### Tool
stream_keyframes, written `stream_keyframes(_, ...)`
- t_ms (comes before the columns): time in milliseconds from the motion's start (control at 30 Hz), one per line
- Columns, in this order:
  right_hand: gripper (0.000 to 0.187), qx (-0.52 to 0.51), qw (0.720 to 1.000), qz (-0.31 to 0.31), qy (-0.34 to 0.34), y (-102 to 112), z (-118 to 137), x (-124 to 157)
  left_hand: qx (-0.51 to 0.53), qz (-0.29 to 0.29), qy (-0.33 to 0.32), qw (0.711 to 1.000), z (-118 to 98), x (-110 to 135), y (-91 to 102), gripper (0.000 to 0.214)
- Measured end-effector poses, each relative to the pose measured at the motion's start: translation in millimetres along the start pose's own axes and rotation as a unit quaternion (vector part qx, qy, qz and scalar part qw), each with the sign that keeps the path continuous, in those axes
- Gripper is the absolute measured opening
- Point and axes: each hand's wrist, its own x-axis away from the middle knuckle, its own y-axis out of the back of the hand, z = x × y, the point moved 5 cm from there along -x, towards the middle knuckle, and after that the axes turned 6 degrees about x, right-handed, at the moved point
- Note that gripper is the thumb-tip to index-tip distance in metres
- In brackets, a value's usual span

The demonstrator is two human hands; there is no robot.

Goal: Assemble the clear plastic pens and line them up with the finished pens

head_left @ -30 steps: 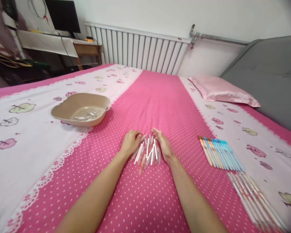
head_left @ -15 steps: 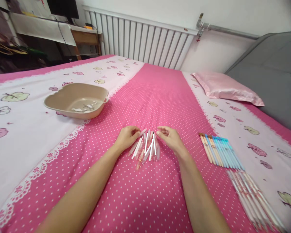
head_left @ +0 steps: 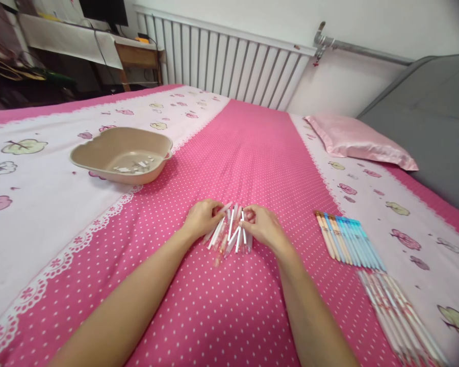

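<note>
A small loose pile of white pen refills (head_left: 237,239) and clear pinkish pen barrels (head_left: 221,250) lies on the pink dotted sheet between my hands. My left hand (head_left: 203,219) is at the pile's left side, fingers curled and closed at the end of a pale pink pen barrel (head_left: 226,207). On the other side, my right hand (head_left: 263,224) reaches over the pile's right edge. Its thumb and fingertips close around the upper part of a white refill with a dark tip (head_left: 243,214). The fingers partly hide some of the pieces.
A beige basin (head_left: 118,153) with small white and grey pieces stands at the left. To the right lie a row of blue and peach pens (head_left: 350,239) and a row of pale pink pens (head_left: 403,316). A pink pillow (head_left: 359,135) lies farther back, before a radiator (head_left: 229,56).
My right hand has moved left onto the pile, and its fingers have closed on a refill. My left hand has shifted slightly toward the pink barrel. The pile looks much the same.
</note>
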Motion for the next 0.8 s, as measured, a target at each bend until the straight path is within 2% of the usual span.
stream_keyframes(200,0.025,0.013,1.0,-0.002,-0.024,-1.3,-0.8,0.0,0.026,-0.026,0.035,0.999,5.2,-1.2,0.8,0.023)
stream_keyframes(300,0.024,0.024,0.999,-0.025,-0.014,1.3,1.5,-0.3,0.048,-0.033,0.035,0.998,5.5,-0.9,2.8,0.02)
stream_keyframes(400,0.026,0.02,0.997,-0.056,0.042,4.5,8.9,-0.7,0.082,-0.041,0.036,0.995,6.3,-0.4,4.6,0.018)
stream_keyframes(467,0.027,0.003,0.994,-0.055,0.099,4.0,15.5,-0.8,0.107,-0.048,0.039,0.992,7.6,-0.2,5.7,0.017)
stream_keyframes(667,0.025,0.006,0.974,-0.003,0.228,-7.6,30.7,3.0,0.19,-0.08,0.066,0.976,13.8,-0.3,9.0,0.011)
stream_keyframes(800,0.028,0.028,0.964,0.013,0.262,-13.1,35.7,6.2,0.239,-0.1,0.084,0.962,17.9,-0.8,11.3,0.009)
